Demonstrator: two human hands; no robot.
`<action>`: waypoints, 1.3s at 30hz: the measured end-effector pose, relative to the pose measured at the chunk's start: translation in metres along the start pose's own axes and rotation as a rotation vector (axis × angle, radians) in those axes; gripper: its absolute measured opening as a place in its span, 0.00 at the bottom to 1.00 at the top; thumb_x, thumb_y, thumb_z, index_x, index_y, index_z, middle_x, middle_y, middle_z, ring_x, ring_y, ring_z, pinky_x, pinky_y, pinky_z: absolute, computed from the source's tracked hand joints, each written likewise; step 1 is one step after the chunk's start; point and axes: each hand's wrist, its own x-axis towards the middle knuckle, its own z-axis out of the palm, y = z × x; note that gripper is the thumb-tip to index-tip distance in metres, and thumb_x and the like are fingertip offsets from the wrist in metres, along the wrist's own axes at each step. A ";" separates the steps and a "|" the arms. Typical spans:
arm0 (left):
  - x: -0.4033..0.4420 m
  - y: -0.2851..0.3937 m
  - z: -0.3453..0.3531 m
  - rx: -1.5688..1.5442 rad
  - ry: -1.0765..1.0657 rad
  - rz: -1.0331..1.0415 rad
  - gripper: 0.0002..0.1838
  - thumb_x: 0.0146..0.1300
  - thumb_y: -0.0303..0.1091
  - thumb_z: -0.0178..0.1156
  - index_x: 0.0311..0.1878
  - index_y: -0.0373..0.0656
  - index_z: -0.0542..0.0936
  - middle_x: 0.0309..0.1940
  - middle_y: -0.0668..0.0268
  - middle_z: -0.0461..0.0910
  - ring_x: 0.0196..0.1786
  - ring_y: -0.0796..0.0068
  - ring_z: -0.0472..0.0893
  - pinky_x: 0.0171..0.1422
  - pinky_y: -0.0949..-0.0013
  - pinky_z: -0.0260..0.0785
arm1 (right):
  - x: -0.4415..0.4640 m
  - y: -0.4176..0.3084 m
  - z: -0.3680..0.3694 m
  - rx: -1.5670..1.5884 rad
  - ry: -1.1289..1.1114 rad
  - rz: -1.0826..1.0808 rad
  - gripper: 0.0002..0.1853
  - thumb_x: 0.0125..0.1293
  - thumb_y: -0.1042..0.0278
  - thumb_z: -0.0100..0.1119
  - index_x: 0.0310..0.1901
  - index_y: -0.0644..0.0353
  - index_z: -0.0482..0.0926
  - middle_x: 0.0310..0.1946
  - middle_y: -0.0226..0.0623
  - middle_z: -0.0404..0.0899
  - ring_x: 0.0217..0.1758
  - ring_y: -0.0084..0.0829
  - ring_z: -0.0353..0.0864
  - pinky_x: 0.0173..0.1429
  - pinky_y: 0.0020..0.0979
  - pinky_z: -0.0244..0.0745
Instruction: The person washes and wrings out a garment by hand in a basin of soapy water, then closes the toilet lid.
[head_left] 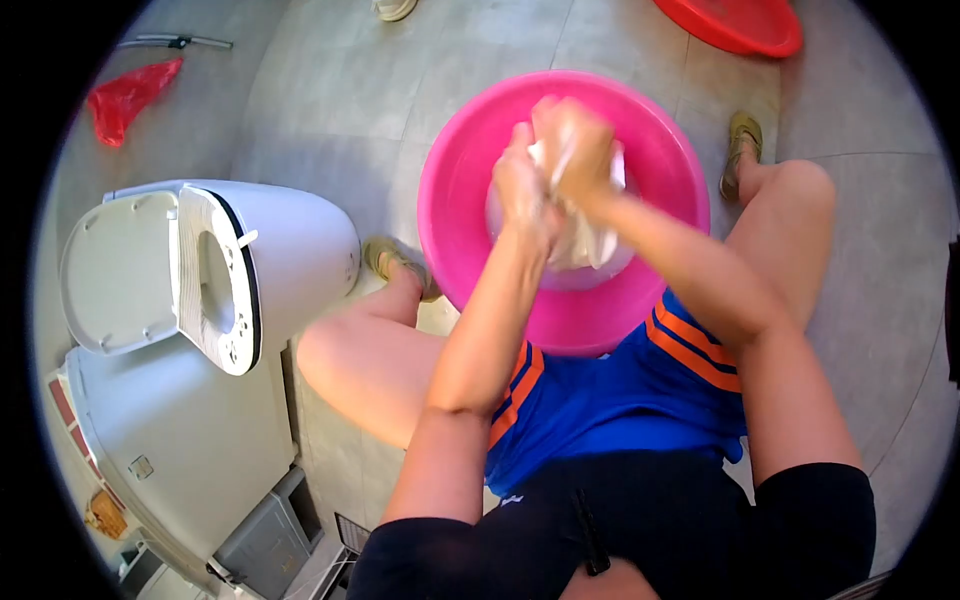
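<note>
A large pink basin stands on the floor between my knees, with whitish, cloudy water in its bottom. Over it, my left hand and my right hand are close together, both closed on a wet white cloth. Part of the cloth hangs below the hands toward the water, and a bit shows beside the right hand. Motion blurs the fingers, and suds or water whiten the skin. The cloth's exact kind does not show.
A white toilet with its lid raised stands at the left, near my left knee. Below it is a white appliance-like box. A red plastic bag lies at the upper left, and a red basin at the upper right.
</note>
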 end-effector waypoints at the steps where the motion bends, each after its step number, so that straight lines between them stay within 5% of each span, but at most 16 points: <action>1: 0.008 -0.008 -0.005 0.103 -0.059 0.051 0.19 0.69 0.47 0.45 0.43 0.40 0.76 0.35 0.60 0.80 0.38 0.65 0.80 0.48 0.60 0.73 | 0.019 -0.012 -0.020 0.036 -0.083 0.468 0.11 0.63 0.67 0.51 0.26 0.64 0.72 0.18 0.49 0.70 0.23 0.43 0.74 0.28 0.40 0.65; 4: 0.002 -0.004 -0.002 0.012 -0.002 0.022 0.20 0.70 0.45 0.44 0.42 0.36 0.76 0.33 0.60 0.78 0.36 0.66 0.79 0.39 0.63 0.73 | -0.003 -0.006 -0.004 0.119 0.063 -0.032 0.12 0.63 0.68 0.51 0.24 0.64 0.70 0.17 0.47 0.69 0.21 0.40 0.73 0.27 0.38 0.64; 7: 0.011 0.009 -0.029 0.566 -0.210 0.331 0.19 0.69 0.44 0.46 0.44 0.35 0.75 0.34 0.60 0.79 0.37 0.64 0.80 0.43 0.62 0.74 | -0.033 -0.020 -0.001 0.199 -0.003 -0.090 0.15 0.62 0.66 0.54 0.21 0.66 0.69 0.17 0.48 0.69 0.23 0.49 0.71 0.29 0.42 0.63; 9: 0.004 0.002 -0.007 0.045 0.146 0.058 0.16 0.65 0.43 0.52 0.40 0.38 0.77 0.35 0.59 0.80 0.38 0.62 0.81 0.49 0.61 0.74 | -0.017 0.004 -0.003 0.071 -0.010 0.059 0.15 0.63 0.63 0.54 0.23 0.64 0.71 0.17 0.49 0.70 0.24 0.50 0.72 0.30 0.44 0.64; 10: -0.006 0.007 0.006 0.026 0.105 -0.022 0.16 0.65 0.44 0.52 0.40 0.38 0.77 0.35 0.58 0.81 0.39 0.61 0.81 0.49 0.59 0.74 | 0.001 0.021 -0.007 0.009 0.017 0.220 0.15 0.64 0.61 0.53 0.23 0.62 0.72 0.18 0.50 0.70 0.24 0.51 0.74 0.30 0.46 0.65; 12: -0.017 0.020 0.014 0.002 0.026 -0.177 0.17 0.63 0.45 0.54 0.39 0.38 0.78 0.35 0.57 0.81 0.39 0.59 0.81 0.51 0.57 0.73 | 0.010 0.056 -0.010 -0.018 -0.020 -0.006 0.10 0.64 0.64 0.54 0.30 0.62 0.75 0.23 0.46 0.74 0.30 0.46 0.76 0.35 0.43 0.69; 14: -0.022 0.043 0.012 0.082 0.045 -0.147 0.19 0.63 0.46 0.53 0.42 0.37 0.78 0.40 0.54 0.80 0.44 0.57 0.80 0.55 0.53 0.71 | 0.004 0.055 -0.013 0.082 -0.107 0.007 0.08 0.64 0.67 0.53 0.34 0.63 0.75 0.27 0.44 0.76 0.33 0.44 0.77 0.38 0.41 0.70; 15: -0.019 0.055 0.006 0.023 0.038 -0.121 0.19 0.64 0.46 0.52 0.42 0.37 0.77 0.42 0.54 0.80 0.46 0.57 0.79 0.56 0.53 0.70 | 0.002 0.054 -0.020 0.155 -0.194 0.076 0.08 0.62 0.70 0.53 0.40 0.63 0.74 0.33 0.40 0.75 0.34 0.32 0.77 0.42 0.32 0.71; 18: -0.015 0.069 -0.007 -0.053 0.073 0.035 0.16 0.65 0.43 0.50 0.42 0.37 0.75 0.44 0.55 0.78 0.49 0.55 0.76 0.59 0.51 0.67 | -0.009 0.076 -0.032 0.325 -0.582 0.183 0.08 0.59 0.71 0.56 0.39 0.63 0.73 0.33 0.38 0.74 0.36 0.29 0.76 0.43 0.31 0.71; 19: -0.015 0.070 -0.010 -0.032 0.092 0.089 0.16 0.65 0.42 0.50 0.42 0.37 0.75 0.43 0.55 0.78 0.49 0.54 0.76 0.59 0.51 0.66 | -0.016 0.079 -0.031 0.421 -0.650 -0.027 0.11 0.56 0.72 0.58 0.41 0.62 0.73 0.33 0.38 0.75 0.37 0.29 0.76 0.44 0.30 0.71; 22: -0.019 0.078 -0.017 0.003 0.057 0.131 0.15 0.64 0.41 0.52 0.42 0.37 0.74 0.41 0.56 0.78 0.49 0.53 0.75 0.57 0.48 0.66 | -0.030 0.081 -0.043 0.095 -0.966 0.050 0.12 0.56 0.71 0.59 0.42 0.61 0.72 0.36 0.40 0.75 0.40 0.31 0.76 0.46 0.30 0.70; 26: -0.032 0.078 -0.016 0.003 0.035 0.107 0.13 0.62 0.43 0.54 0.36 0.41 0.74 0.38 0.59 0.78 0.48 0.53 0.75 0.57 0.47 0.65 | -0.027 0.070 -0.042 0.090 -0.610 -0.125 0.10 0.56 0.67 0.61 0.36 0.61 0.73 0.38 0.38 0.74 0.43 0.36 0.75 0.47 0.36 0.68; 32: -0.031 0.088 -0.032 0.003 -0.046 0.190 0.12 0.61 0.43 0.54 0.30 0.45 0.71 0.38 0.58 0.78 0.46 0.55 0.76 0.55 0.51 0.66 | -0.018 0.072 -0.034 0.005 -0.709 -0.297 0.09 0.56 0.66 0.59 0.34 0.59 0.72 0.36 0.37 0.74 0.39 0.37 0.74 0.47 0.35 0.66; 34: -0.031 0.097 -0.038 0.006 -0.038 0.271 0.11 0.61 0.43 0.54 0.30 0.46 0.71 0.37 0.58 0.78 0.44 0.56 0.76 0.54 0.53 0.67 | 0.003 0.052 -0.049 0.145 -0.845 -0.090 0.09 0.57 0.66 0.59 0.33 0.60 0.71 0.33 0.38 0.72 0.37 0.33 0.73 0.44 0.33 0.66; 38: -0.002 0.096 -0.073 0.532 0.176 0.637 0.17 0.63 0.50 0.53 0.33 0.44 0.72 0.36 0.57 0.78 0.45 0.62 0.77 0.54 0.60 0.68 | 0.023 0.004 -0.068 0.404 -0.746 -0.037 0.08 0.61 0.68 0.56 0.34 0.60 0.67 0.28 0.35 0.69 0.34 0.24 0.69 0.39 0.29 0.65; 39: 0.001 0.098 -0.078 0.577 0.230 0.550 0.23 0.64 0.54 0.52 0.45 0.40 0.74 0.46 0.54 0.76 0.53 0.60 0.74 0.59 0.58 0.64 | 0.030 -0.004 -0.073 0.442 -0.719 -0.038 0.08 0.62 0.68 0.55 0.34 0.60 0.68 0.28 0.33 0.69 0.35 0.22 0.69 0.40 0.28 0.66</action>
